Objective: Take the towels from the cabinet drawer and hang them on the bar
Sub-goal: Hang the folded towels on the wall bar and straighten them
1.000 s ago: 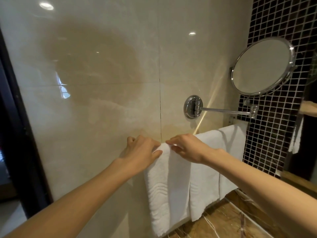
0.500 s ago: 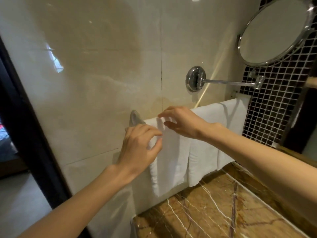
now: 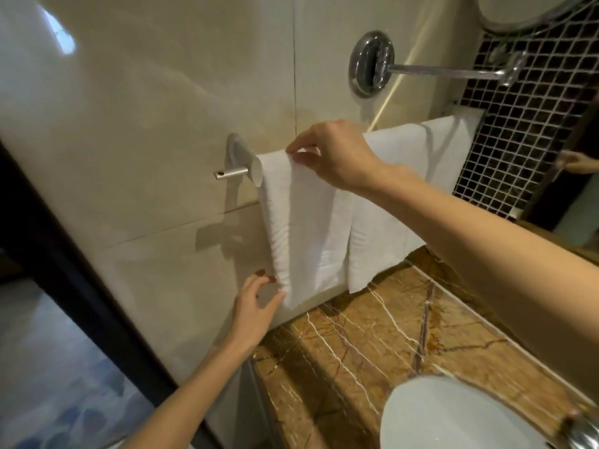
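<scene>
Below the left end of the bar (image 3: 231,173), the left hand (image 3: 256,306) pinches the lower corner of the towel (image 3: 304,228); atop the bar, the right hand (image 3: 337,153) pinches its fold. A gentle downward tug should level it with the second towel (image 3: 398,176) farther along the bar.

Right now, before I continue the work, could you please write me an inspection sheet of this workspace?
Surface: brown veined marble counter below the bar.
Job's things: left towel, middle towel and right towel, all white, hang over the bar.
Clutter: nothing seen.
Hands: right hand pinches the left towel's top edge; left hand is at its lower corner, grip unclear.
Cables: nothing seen.
Surroundings: beige wall tiles, chrome mirror arm, dark mosaic wall, white basin.
</scene>
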